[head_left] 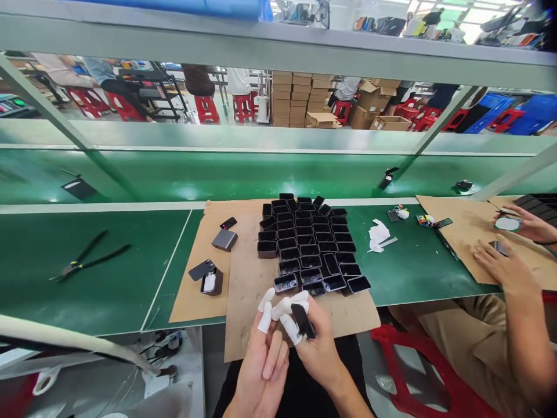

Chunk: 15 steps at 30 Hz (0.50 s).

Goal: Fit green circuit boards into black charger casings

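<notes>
Low in the head view, in front of my body, my right hand [319,342] grips a small flat black rectangular piece [303,321], held at a tilt between thumb and fingers. My left hand [265,363] is just beside it, palm turned up. Its thumb and a finger are drawn together close to the right fingertips, the other fingers curled; anything between them is too small to make out. White finger cots [266,297] cover fingertips of both hands. Beyond them, several black open-topped rectangular cases [300,238] stand packed in rows on a cardboard sheet [246,290].
To the left lie a grey box [224,240], an open black case with white contents [210,282] and long-handled pliers [82,261]. White scraps [379,234] lie right of the cases. Another person's hands [507,261] work at the far right. A shelf beam [278,43] crosses above.
</notes>
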Available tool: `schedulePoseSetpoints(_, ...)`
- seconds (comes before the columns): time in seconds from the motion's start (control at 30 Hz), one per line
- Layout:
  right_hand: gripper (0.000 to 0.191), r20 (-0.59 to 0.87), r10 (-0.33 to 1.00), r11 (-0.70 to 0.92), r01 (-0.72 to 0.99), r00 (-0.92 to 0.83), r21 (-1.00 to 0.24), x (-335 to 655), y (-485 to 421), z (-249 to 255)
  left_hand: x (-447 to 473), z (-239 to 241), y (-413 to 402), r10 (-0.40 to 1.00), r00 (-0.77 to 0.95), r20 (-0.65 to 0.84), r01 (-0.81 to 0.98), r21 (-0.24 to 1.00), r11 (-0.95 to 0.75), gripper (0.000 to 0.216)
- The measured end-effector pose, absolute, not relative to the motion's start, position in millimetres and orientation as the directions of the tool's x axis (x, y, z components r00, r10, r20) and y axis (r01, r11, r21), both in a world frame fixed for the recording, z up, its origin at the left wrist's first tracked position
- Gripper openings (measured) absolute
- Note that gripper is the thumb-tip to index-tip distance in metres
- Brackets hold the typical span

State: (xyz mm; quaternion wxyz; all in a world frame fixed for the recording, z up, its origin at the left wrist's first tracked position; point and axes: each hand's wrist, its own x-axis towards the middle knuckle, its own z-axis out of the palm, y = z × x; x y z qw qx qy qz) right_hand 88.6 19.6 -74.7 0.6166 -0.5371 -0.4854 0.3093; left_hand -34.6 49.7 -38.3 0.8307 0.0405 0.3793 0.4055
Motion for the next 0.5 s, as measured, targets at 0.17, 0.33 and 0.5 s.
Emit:
schedulePoseSetpoints(0.17,0.012,0.327,0.910,0.266,0.247,0.254,-0.932,79,14,-73,-57,-42,43,0.733,0.414,-0.540,-0.684,0.347,0.642,0.051)
schedulePoseSetpoints(0.33,0.012,0.380,0.891,0.314,0.270,0.246,-0.910,71,2,-72,-72,-45,30,0.729,0.454,-0.512,-0.631,0.392,0.669,0.048)
schedulePoseSetpoints(0.5,0.016,0.336,0.900,0.266,0.259,0.277,-0.928,77,-9,-65,-67,-45,24,0.778,0.401,-0.484,-0.603,0.500,0.622,0.049)
